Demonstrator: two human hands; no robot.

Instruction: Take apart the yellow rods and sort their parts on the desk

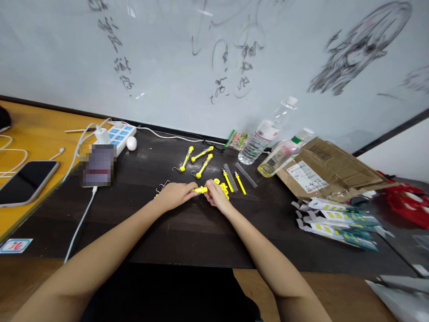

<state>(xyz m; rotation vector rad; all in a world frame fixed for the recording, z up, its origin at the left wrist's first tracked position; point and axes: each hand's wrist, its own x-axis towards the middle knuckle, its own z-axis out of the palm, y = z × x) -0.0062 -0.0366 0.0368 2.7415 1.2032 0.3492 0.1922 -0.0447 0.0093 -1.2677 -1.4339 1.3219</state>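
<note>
Between my two hands is a small yellow-ended tube point(201, 190). My left hand point(174, 195) pinches one end of it, and my right hand point(216, 195) closes on the other. Behind them lie several finished-looking clear tubes with yellow ends point(203, 166) and thin metal hooks. Loose yellow rings and caps point(224, 188) sit just beyond my right hand, partly hidden by it. Further right are yellow rods point(240, 183) and clear empty tubes point(246, 175). Bent metal wires point(163, 185) show beside my left hand.
A water bottle point(259, 141), an oil-coloured bottle point(279, 156) and a cardboard parcel point(313, 167) stand at the back right. Flattened printed boxes point(338, 223) lie at the right. A power strip point(122, 134), a cabled phone point(98, 165) and a white egg-shaped object point(131, 143) are left.
</note>
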